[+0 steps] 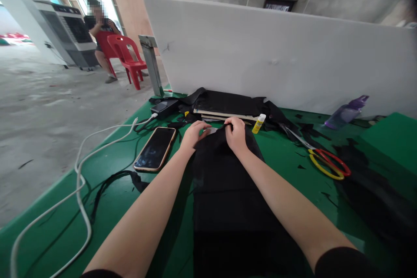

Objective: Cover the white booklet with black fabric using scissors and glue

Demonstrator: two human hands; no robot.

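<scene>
A long piece of black fabric [224,182] runs from the middle of the green table [120,208] down to the bottom edge of the view. At its far end, my right hand [235,132] pinches the edge of the cloth, with the fingers curled. My left hand [194,134] is beside the far left corner, its fingers bent towards a small pale piece [212,130]; whether it grips that piece is too small to tell. Just right of my right hand, a yellow glue stick [259,124] with a white cap stands slightly tilted.
A phone [155,149] and white cables [79,182] lie left. Scissors [329,163], black scraps and a purple bottle [347,113] are right. Behind stand a stack under black cloth [231,102] and a white panel [276,56]. A person [100,30] sits near red chairs [128,56].
</scene>
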